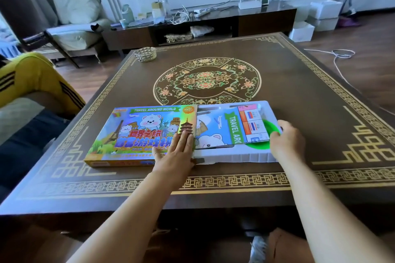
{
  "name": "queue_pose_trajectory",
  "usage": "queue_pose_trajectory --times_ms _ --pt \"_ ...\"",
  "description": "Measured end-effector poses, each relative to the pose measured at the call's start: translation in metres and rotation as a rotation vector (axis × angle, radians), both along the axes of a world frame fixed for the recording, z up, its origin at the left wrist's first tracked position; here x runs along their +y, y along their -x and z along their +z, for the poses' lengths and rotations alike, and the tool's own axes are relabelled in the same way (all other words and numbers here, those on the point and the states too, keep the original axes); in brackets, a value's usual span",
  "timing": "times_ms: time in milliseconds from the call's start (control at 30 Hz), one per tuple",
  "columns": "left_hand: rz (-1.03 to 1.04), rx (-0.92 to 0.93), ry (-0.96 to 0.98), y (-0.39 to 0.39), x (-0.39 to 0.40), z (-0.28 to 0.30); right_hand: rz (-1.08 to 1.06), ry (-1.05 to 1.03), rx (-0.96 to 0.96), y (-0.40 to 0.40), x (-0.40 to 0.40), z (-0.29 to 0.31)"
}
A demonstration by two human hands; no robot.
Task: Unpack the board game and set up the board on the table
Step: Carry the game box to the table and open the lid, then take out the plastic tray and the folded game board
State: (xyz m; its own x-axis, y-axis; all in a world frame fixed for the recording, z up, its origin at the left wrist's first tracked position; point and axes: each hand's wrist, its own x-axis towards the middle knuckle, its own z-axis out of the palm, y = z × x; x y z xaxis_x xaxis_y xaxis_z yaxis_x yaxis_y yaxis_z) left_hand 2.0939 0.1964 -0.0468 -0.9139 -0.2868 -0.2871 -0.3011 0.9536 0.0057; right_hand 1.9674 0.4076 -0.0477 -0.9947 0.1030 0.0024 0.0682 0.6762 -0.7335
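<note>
The colourful game box sleeve [136, 134], printed "Travel Around World", lies flat near the table's front edge. My left hand [177, 149] presses on its right end with straight fingers. A white inner tray [235, 157] sticks out of the sleeve to the right. The folded game board [226, 129] lies in the tray, over a green piece [270, 126]. My right hand [287, 136] grips the tray's right end, fingers curled over its rim beside the green piece.
The dark brown table [299, 96] has gold borders and a round floral medallion [207, 81]. A woven gold dish [146, 54] sits at its far left. A seated person's leg in yellow trousers [36, 79] is at the left. A cable lies on the floor at right.
</note>
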Motion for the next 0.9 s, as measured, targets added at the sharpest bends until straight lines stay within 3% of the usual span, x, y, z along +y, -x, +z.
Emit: queue_pose_trajectory --times_ms 367,633,900 --pt "0.106 -0.037 0.014 -0.021 -0.056 0.003 -0.101 -0.016 0.015 0.009 0.013 -0.002" --pt "-0.014 0.156 -0.021 -0.018 -0.037 -0.005 -0.059 -0.036 0.003 0.004 -0.001 -0.003" --pt "0.056 0.207 0.024 -0.022 -0.044 -0.006 0.017 -0.089 0.0 0.0 -0.001 -0.009"
